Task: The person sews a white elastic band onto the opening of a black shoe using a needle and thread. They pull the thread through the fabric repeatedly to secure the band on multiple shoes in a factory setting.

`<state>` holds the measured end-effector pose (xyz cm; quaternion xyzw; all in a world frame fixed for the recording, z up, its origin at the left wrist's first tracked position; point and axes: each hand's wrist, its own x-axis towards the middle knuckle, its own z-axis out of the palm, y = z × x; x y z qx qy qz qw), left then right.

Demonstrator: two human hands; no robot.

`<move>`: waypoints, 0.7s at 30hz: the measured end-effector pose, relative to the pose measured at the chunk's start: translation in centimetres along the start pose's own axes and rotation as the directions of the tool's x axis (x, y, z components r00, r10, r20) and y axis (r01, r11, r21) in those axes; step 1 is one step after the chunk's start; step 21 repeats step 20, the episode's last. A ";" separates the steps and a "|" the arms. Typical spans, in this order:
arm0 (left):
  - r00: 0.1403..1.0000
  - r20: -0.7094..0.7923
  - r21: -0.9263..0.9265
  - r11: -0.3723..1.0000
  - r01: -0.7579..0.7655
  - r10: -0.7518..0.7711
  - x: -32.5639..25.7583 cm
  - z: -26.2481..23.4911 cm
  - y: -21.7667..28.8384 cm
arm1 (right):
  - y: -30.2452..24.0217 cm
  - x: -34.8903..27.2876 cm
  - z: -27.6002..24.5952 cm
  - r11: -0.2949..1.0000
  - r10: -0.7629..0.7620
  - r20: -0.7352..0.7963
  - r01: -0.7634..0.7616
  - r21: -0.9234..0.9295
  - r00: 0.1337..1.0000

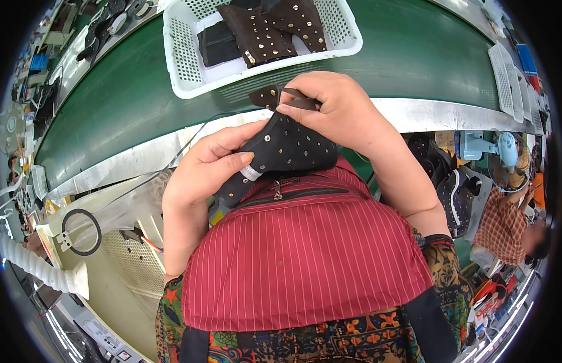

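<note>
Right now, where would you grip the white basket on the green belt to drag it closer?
Probably the white basket's near rim, at the front left corner, coming from the person's side. That edge faces both hands, the left hand and the right hand, and is bare; the studded dark pieces fill the middle.

We see 1 small white rectangular label (251,173) on the dark studded shoe piece (290,145), and another small white tag (249,57) on a brown studded piece (259,33) in the basket.

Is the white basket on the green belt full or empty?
Partly filled: the white basket holds studded dark pieces over its bare floor.
</note>
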<state>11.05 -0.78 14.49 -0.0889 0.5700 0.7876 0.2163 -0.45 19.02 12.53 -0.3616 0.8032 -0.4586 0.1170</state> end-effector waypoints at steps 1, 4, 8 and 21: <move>0.999 -0.042 0.001 1.000 0.002 -0.002 -0.2 0.3 0.2 | 0.1 0.0 0.0 1.000 -0.010 0.010 0.010 0.016 1.000; 0.995 0.099 0.041 0.999 -0.015 0.011 -0.6 -1.2 -0.8 | 0.1 -0.3 0.3 0.982 0.054 0.088 -0.068 0.174 0.995; 0.989 0.141 0.272 0.962 0.001 -0.041 -1.0 -1.5 1.1 | 0.7 -0.3 0.5 0.971 -0.122 0.074 0.104 0.214 0.990; 0.982 0.187 0.500 0.858 -0.113 0.020 1.0 -3.0 1.3 | -3.3 -1.3 -4.0 0.993 -0.039 0.204 0.062 -0.105 0.978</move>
